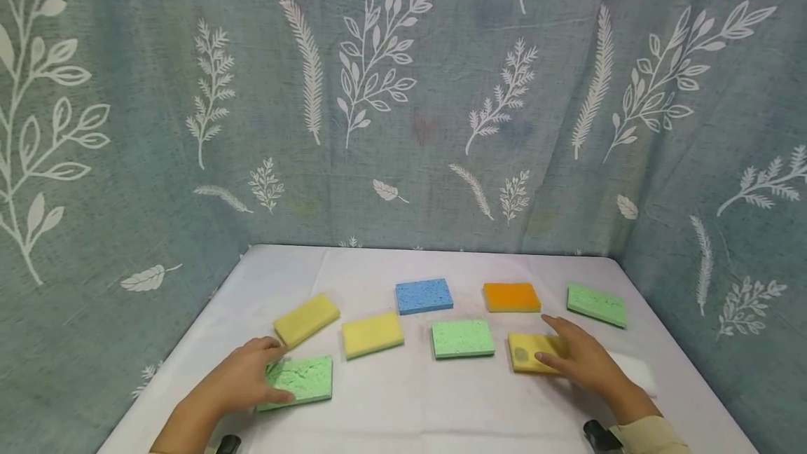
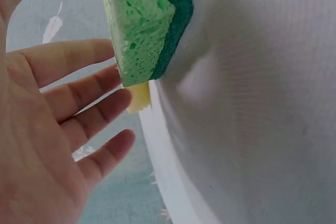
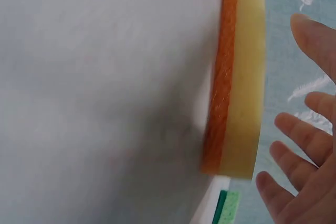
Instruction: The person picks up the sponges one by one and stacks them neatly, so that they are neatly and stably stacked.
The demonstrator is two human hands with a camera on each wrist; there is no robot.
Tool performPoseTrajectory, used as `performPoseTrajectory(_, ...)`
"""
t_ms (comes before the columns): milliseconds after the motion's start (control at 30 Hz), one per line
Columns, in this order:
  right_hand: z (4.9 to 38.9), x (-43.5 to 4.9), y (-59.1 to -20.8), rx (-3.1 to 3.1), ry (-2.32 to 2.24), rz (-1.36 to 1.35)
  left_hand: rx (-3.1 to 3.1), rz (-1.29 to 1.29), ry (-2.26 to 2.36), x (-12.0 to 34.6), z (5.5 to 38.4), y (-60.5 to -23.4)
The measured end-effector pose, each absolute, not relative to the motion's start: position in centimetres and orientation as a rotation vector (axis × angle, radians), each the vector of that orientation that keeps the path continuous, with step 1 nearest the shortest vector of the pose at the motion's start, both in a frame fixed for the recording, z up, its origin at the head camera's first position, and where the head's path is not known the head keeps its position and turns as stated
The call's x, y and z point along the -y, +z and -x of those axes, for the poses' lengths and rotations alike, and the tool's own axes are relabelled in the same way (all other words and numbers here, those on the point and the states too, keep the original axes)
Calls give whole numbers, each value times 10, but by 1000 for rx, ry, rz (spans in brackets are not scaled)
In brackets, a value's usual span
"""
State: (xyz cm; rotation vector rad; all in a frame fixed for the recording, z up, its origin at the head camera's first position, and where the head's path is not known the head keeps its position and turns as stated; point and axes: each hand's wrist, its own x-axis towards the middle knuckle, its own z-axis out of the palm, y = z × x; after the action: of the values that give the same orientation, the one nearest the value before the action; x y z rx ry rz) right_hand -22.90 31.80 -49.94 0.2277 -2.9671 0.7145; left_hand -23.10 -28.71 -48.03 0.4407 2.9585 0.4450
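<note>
My left hand (image 1: 242, 377) spans the left end of a light green sponge (image 1: 310, 377) at the front left, thumb by its near edge. In the left wrist view this sponge (image 2: 139, 30) has a dark green scouring layer underneath, and my spread fingers (image 2: 100, 111) reach to its side. Over a yellow sponge (image 1: 526, 354) with a dark spot hovers my right hand (image 1: 586, 356), fingers apart and covering its right end from the head camera. The right wrist view shows this sponge's orange underside layer (image 3: 220, 77), with a gap between it and the fingers (image 3: 302, 135).
Two yellow sponges (image 1: 307, 320) (image 1: 373, 335) lie behind the left hand's sponge. Blue (image 1: 424, 296), green (image 1: 463, 338), orange (image 1: 511, 297) and another green sponge (image 1: 596, 305) spread rightward. A white object (image 1: 637, 372) lies beside the right wrist. Leaf-patterned curtains (image 1: 403, 90) enclose the white table (image 1: 378, 415).
</note>
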Motion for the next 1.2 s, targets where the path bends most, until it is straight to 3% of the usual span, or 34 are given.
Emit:
performPoseTrajectory(300, 238, -295, -498, 2946, 847, -212, -2895, -418, 432, 289, 236, -483)
performPoseTrajectory(833, 263, -253, -508, 2850, 1133, -421, -2863, -335, 635, 292, 226, -485)
performPoseTrajectory(1200, 268, -236, -512, 2952, 926, -480, -2885, -367, 692, 293, 219, -484)
